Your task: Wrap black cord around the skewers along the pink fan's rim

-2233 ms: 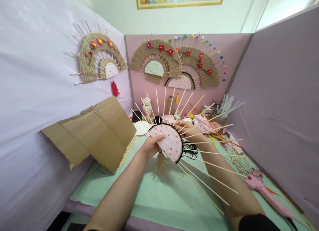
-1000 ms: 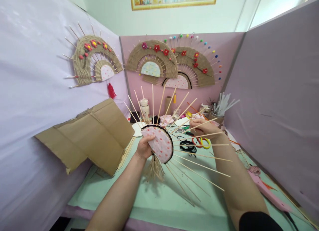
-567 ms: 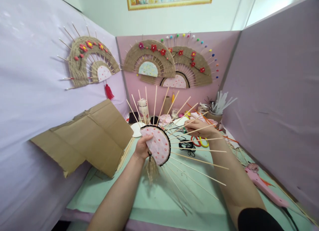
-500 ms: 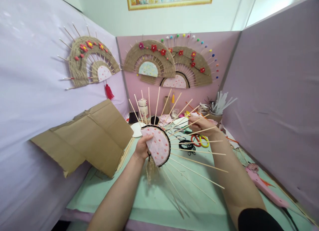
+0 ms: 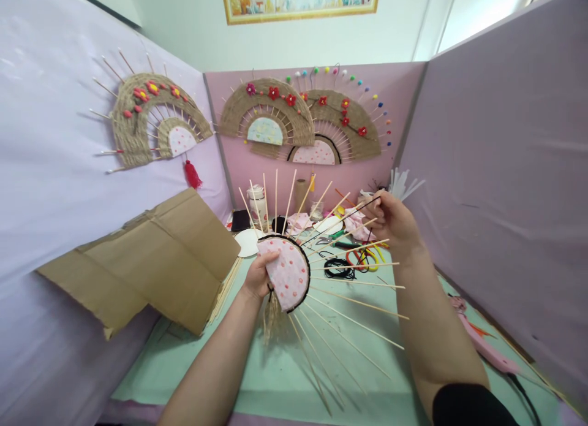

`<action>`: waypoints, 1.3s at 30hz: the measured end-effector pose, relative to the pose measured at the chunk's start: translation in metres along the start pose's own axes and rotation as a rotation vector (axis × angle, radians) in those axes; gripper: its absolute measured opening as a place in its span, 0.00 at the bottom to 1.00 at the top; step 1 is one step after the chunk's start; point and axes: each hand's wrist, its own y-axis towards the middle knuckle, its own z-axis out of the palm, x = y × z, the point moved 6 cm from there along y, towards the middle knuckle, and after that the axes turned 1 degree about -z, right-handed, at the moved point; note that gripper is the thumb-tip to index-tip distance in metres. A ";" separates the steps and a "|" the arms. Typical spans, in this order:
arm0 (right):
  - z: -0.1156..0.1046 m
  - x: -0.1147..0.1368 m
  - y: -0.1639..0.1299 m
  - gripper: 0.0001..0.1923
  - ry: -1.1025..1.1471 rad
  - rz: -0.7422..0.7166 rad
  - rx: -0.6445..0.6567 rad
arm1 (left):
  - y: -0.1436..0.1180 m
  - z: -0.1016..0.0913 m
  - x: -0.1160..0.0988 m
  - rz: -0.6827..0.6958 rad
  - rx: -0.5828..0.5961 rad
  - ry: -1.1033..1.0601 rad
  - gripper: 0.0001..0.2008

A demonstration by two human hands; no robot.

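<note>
My left hand (image 5: 260, 273) grips the straight edge of a half-round fan base (image 5: 289, 273), thumb on its pink dotted face. Thin wooden sticks (image 5: 356, 264) radiate from its curved rim, which is edged in black cord. A tan tassel (image 5: 273, 315) hangs below my left hand. At the upper right my right hand (image 5: 390, 220) is closed on a black cord (image 5: 340, 220), drawn taut from the fan's rim across the sticks. A coil of black cord (image 5: 339, 268) lies on the table beyond the sticks, beside red- and yellow-handled scissors (image 5: 367, 257).
Cardboard (image 5: 151, 254) leans at the left. On the right lies a pink glue gun (image 5: 487, 343) with its cable. A white bottle (image 5: 257, 202), a white disc (image 5: 248, 242) and a pot of white strips (image 5: 404, 186) stand or lie toward the back. Finished fans (image 5: 271, 98) hang on the partitions.
My right hand has moved up and to the right, pulling the black cord out longer and straighter. My left hand still holds the fan base in nearly the same place. The view has shifted slightly.
</note>
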 end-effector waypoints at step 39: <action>0.112 -0.095 -0.036 0.13 -0.450 0.409 0.823 | -0.001 0.000 -0.013 0.138 -0.186 -0.126 0.14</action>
